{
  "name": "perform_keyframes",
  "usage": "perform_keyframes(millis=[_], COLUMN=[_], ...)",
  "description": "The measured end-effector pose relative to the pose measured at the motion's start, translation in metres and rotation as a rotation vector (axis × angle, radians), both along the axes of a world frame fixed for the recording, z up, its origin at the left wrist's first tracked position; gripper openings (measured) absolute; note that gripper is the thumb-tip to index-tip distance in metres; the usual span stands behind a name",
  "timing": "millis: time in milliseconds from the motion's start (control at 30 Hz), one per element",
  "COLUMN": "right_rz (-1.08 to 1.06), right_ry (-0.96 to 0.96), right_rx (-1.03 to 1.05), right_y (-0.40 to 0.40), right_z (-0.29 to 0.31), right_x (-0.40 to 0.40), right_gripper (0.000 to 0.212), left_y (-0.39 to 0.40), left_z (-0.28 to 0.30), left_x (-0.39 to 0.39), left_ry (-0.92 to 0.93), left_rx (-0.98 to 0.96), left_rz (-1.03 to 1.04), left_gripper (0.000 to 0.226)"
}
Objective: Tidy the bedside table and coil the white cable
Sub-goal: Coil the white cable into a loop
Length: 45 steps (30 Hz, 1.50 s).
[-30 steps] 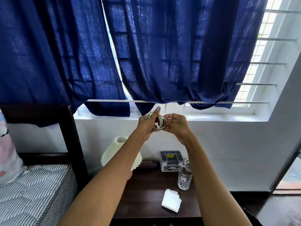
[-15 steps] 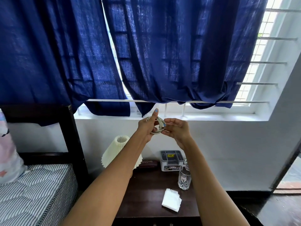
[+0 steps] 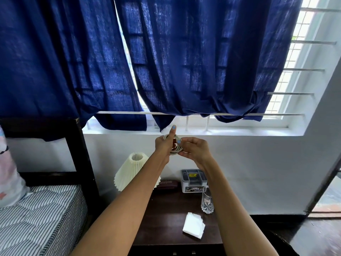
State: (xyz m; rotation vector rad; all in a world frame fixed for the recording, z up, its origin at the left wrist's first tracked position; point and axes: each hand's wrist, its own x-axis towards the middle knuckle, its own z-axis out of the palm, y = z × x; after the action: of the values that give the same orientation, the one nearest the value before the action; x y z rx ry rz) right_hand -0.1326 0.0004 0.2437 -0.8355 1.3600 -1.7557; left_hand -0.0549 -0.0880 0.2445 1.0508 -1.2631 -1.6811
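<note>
The white cable (image 3: pixel 175 149) is wound into a small coil held up in the air in front of the wall, above the dark wooden bedside table (image 3: pixel 166 218). My left hand (image 3: pixel 164 145) grips the coil with its thumb pointing up. My right hand (image 3: pixel 193 150) pinches the coil's right side with its fingertips. Most of the coil is hidden between my fingers.
On the table stand a cream pleated lampshade (image 3: pixel 132 170), a dark case (image 3: pixel 167 184), a grey plastic box (image 3: pixel 192 181), a clear glass (image 3: pixel 207 202) and a folded white tissue (image 3: pixel 193 225). A striped mattress (image 3: pixel 40 218) and dark bedpost (image 3: pixel 83 154) lie left; blue curtains (image 3: pixel 184 61) hang above.
Both hands have sunk slightly with the coil. My left thumb has lifted upright and my right fingers have shifted around the coil's right side.
</note>
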Motion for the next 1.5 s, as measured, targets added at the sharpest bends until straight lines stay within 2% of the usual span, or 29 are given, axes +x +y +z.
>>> perform_keyframes(millis=[100, 233, 367, 567, 833, 900, 1033, 1233, 1367, 1500], right_rz=[-0.087, -0.150, -0.199, -0.247, -0.241, -0.237, -0.214, -0.187, -0.191, -0.189], right_ry=[0.008, -0.036, -0.091, -0.138, -0.152, -0.143, -0.121, -0.128, -0.102, -0.054], right_rx=[0.011, 0.030, 0.045, 0.072, 0.161, 0.188, 0.250, 0.398, 0.492, 0.580], right_y=[-0.005, -0.008, -0.008, -0.008, -0.009, -0.009, -0.007, -0.006, -0.007, -0.009], right_z=[-0.006, -0.015, -0.021, -0.034, -0.073, -0.089, -0.128, -0.186, -0.219, -0.240], right_x=[-0.001, -0.003, -0.007, -0.009, -0.004, -0.002, 0.001, 0.003, 0.005, 0.009], right_gripper=[0.014, 0.016, 0.025, 0.026, 0.029, 0.031, 0.028, 0.026, 0.014, 0.019], left_y=[0.001, 0.001, -0.002, -0.002, -0.001, 0.001, 0.008, 0.018, 0.019, 0.018], left_z=[-0.001, -0.003, -0.006, -0.016, -0.058, -0.075, -0.112, -0.170, -0.203, -0.229], left_x=[-0.001, 0.002, 0.010, 0.024, 0.032, 0.034, 0.039, 0.044, 0.047, 0.051], left_ry=[-0.010, -0.039, 0.012, 0.020, 0.034, 0.028, 0.019, -0.029, -0.080, -0.118], left_rx=[-0.023, -0.004, 0.045, 0.076, 0.138, 0.162, 0.224, 0.280, 0.323, 0.367], left_rz=[-0.036, -0.086, -0.080, -0.126, -0.155, -0.142, -0.107, -0.085, -0.034, 0.004], left_gripper=[0.055, 0.051, 0.025, 0.005, 0.014, 0.023, 0.013, 0.019, 0.021, 0.019])
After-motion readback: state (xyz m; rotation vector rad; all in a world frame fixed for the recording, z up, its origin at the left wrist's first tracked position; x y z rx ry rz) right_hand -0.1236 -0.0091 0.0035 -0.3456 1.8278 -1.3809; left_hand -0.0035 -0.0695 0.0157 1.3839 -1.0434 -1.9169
